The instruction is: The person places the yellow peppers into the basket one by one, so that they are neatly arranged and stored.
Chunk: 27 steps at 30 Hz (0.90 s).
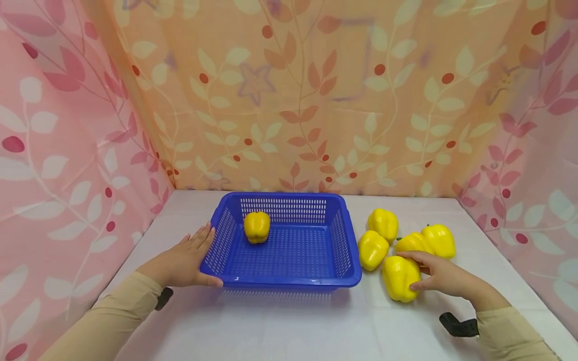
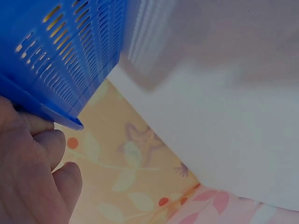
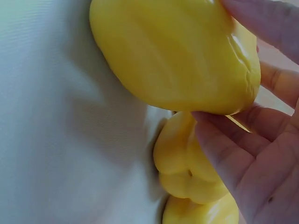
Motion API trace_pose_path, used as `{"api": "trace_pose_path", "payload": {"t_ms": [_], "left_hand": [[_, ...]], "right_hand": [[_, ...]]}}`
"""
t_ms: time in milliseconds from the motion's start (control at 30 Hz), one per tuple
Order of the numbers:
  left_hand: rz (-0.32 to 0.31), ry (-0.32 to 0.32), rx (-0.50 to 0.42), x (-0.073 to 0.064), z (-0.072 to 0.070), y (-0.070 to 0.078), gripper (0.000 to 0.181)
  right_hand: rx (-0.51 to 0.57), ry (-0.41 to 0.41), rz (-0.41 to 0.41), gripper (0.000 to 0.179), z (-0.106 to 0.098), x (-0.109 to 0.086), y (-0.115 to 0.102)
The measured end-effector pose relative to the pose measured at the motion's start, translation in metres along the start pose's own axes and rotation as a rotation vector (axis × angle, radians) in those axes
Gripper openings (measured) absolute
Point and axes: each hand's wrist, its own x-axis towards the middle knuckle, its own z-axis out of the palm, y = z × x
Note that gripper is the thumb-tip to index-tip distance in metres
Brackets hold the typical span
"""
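A blue plastic basket (image 1: 280, 282) with slotted walls stands in the middle of the table. Inside it, toward the back left, sits one yellow bell pepper (image 1: 257, 227). My left hand (image 1: 189, 258) rests on the basket's left rim, fingers extended along the side and thumb at the front corner. The left wrist view has those fingers right at the rim (image 2: 42, 105). To the right of the basket, my right hand (image 1: 440, 273) grips the nearest yellow bell pepper (image 1: 400, 279), thumb on one side and fingers on the other. That pepper (image 3: 173, 56) fills the top of the right wrist view.
Several more yellow bell peppers lie close together behind the right hand, including one beside the basket's right wall (image 1: 373, 250) and one at the far right (image 1: 439, 240). The table has a white cover (image 1: 289, 326). Floral curtains (image 1: 289, 100) enclose its back and sides.
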Motion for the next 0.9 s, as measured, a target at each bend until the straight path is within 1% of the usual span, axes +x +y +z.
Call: {"api": "trace_pose_path", "payload": {"t_ms": [133,267,400,600,733,900], "left_hand": [[0.003,0.000,0.001,0.0003,0.0003,-0.0001,0.128],[0.004,0.003,0.005,0.0005,0.0002,-0.0001,0.128],[0.005,0.006,0.002,0.0004,0.0000,0.0002,0.128],[0.000,0.004,-0.001,0.0004,-0.0005,0.0002,0.128],[-0.002,0.003,-0.008,0.0003,-0.0009,0.0007,0.126],[-0.009,0.001,-0.011,0.0011,0.0009,0.0000,0.123]], "right_hand": [[0.036,-0.017,0.012,0.068,0.0015,0.0002,0.0037],[0.054,-0.033,-0.023,0.069,0.0021,-0.0002,0.0058],[0.047,-0.026,-0.049,0.070,0.0030,-0.0011,0.0065],[0.044,-0.033,-0.018,0.072,0.0039,-0.0001,0.0068],[0.043,-0.038,-0.005,0.080,0.0053,0.0007,0.0065],[0.059,-0.069,0.007,0.093,0.0072,-0.0001,0.0053]]}}
